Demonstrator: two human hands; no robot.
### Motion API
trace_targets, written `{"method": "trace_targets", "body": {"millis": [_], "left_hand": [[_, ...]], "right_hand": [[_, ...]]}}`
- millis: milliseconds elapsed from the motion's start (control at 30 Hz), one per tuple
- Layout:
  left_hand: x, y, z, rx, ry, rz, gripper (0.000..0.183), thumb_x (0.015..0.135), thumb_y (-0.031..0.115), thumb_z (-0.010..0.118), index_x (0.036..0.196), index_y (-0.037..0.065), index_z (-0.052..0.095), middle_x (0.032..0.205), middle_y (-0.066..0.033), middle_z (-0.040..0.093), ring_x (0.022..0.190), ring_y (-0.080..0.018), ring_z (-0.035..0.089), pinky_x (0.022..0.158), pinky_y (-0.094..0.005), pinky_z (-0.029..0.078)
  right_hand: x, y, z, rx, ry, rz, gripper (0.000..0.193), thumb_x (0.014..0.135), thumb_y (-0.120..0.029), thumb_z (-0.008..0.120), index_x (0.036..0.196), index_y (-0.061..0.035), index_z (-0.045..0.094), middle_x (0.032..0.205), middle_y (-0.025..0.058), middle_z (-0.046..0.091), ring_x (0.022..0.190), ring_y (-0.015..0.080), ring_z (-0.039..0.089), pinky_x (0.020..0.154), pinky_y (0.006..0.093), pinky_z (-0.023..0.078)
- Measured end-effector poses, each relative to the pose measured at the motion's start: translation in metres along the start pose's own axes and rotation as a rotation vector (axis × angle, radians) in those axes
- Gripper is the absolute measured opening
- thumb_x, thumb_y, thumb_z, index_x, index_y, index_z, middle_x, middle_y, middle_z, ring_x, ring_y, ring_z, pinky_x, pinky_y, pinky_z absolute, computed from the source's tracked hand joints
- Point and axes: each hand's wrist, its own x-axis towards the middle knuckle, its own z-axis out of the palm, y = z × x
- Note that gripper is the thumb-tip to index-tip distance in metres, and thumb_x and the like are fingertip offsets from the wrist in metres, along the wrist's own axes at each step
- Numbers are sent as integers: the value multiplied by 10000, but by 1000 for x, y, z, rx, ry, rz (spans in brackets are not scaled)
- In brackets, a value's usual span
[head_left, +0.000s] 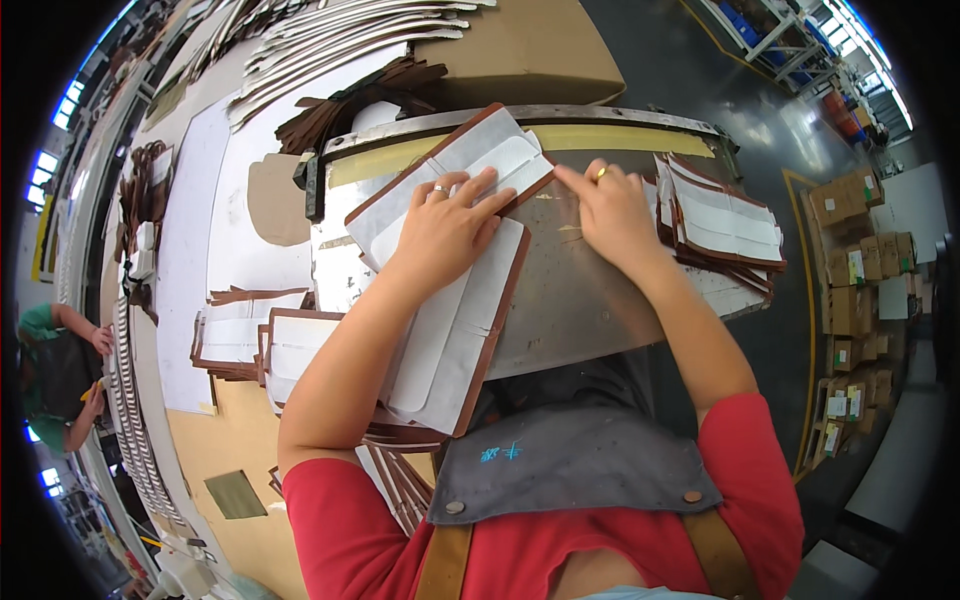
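A brown-edged panel with white lining [478, 147], which looks like a leather wallet piece, lies slanted on the metal-topped work surface [580, 300]. My left hand [447, 222] rests on it, palm down with fingers spread, pressing on the white lining. The outstretched index finger of my right hand [612, 212] touches the panel's right corner at the brown edge, while the other fingers bend loosely. Beneath my left wrist, a second brown-edged white panel [455, 330] reaches over the near edge of the surface; my left forearm covers part of it.
A stack of similar panels [722, 215] sits at the right end. More stacks [250, 330] lie on the left. Long strips [350, 40] and a cardboard box [520, 50] are at the back. Another person [60, 370] works far left; cartons [855, 300] stand along the right.
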Motion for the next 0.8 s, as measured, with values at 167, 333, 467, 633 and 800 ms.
{"method": "trace_targets", "body": {"millis": [167, 333, 467, 633, 800], "left_hand": [[1, -6, -4, -66, -26, 111, 356, 859, 122, 532, 1204, 202, 563, 1323, -24, 505, 1233, -273, 433, 1021, -451, 300], [5, -9, -3, 60, -10, 94, 393, 835, 78, 536, 1213, 184, 536, 1341, -37, 480, 1277, -247, 396, 1081, -488, 221], [-4, -24, -2, 214, 28, -258, 381, 916, 235, 471, 1293, 187, 481, 1372, -90, 434, 1278, -325, 377, 1081, -498, 210], [-5, -31, 4, 213, -26, -349, 426, 958, 363, 383, 1354, 213, 429, 1438, -123, 352, 1311, -387, 322, 1084, -508, 207], [1, -30, 3, 197, -28, -346, 437, 956, 378, 382, 1360, 216, 422, 1438, -124, 355, 1322, -392, 305, 1088, -495, 212]], "right_hand": [[33, 1, -9, 298, 155, -2, 264, 831, -25, 511, 1087, -26, 574, 1018, 123, 589, 919, 296, 560, 802, 414, 411], [43, -1, 30, 141, -66, -117, 335, 923, -197, 484, 1214, -40, 542, 1272, 112, 534, 1190, 293, 477, 1006, 391, 370], [39, 0, 31, 84, -45, -64, 346, 906, -204, 500, 1207, -36, 536, 1265, 115, 533, 1188, 264, 477, 1011, 408, 366], [31, 3, 25, 13, -76, -37, 361, 915, -217, 489, 1226, -38, 525, 1283, 107, 526, 1199, 260, 474, 1014, 419, 366], [36, 10, 28, -37, -64, -36, 363, 922, -218, 476, 1231, -33, 525, 1298, 121, 515, 1195, 279, 479, 1024, 434, 353]]}}
